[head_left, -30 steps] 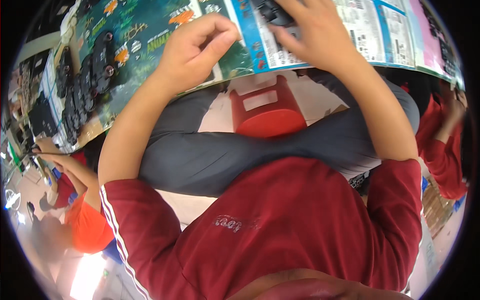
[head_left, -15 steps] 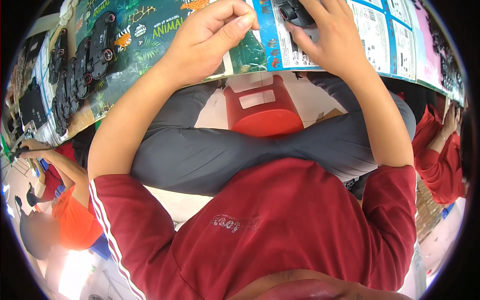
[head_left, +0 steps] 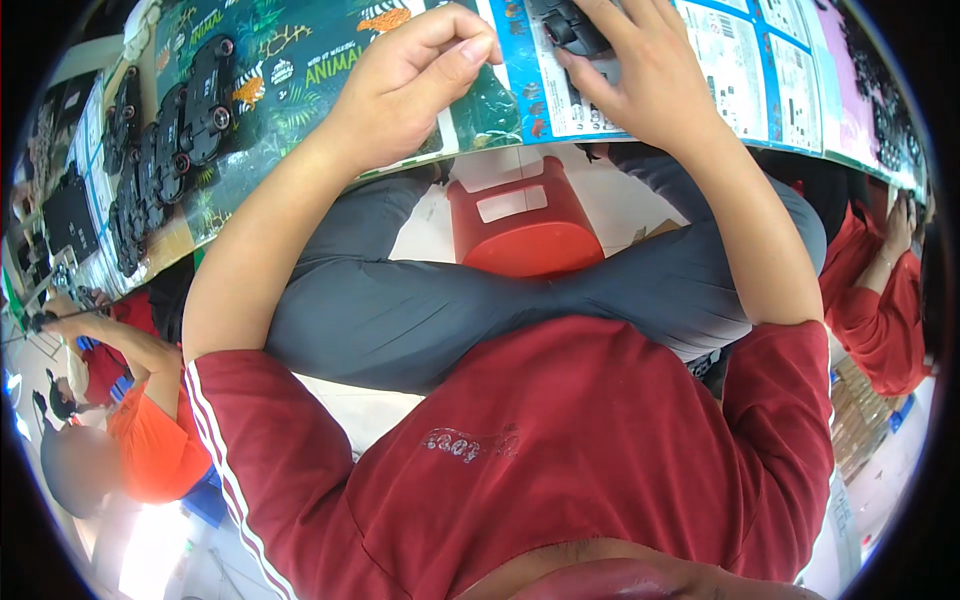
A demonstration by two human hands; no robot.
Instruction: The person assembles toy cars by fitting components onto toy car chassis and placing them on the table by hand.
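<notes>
My left hand [head_left: 410, 85] is held over the green printed sheet on the table, its fingers curled and the thumb pressed against the index finger. Whatever may be in that pinch is too small or hidden to make out. At the top edge, my right hand [head_left: 645, 85] holds a black toy car chassis [head_left: 572, 28] with a wheel showing at its near left corner. The thumb lies beside the chassis, and the other fingers reach over it and partly out of view. Blue-and-white printed card lies underneath.
Several black toy car chassis [head_left: 190, 115] stand in rows on the table's left. A red plastic stool [head_left: 530, 225] is below the table edge. A person in orange [head_left: 155, 440] sits at the left; a red sleeve [head_left: 880, 320] shows at the right. Dark small parts [head_left: 885, 110] lie far right.
The table and both hands sit slightly farther left in the picture. Both hands keep nearly the same pose, the right one still at the black chassis.
</notes>
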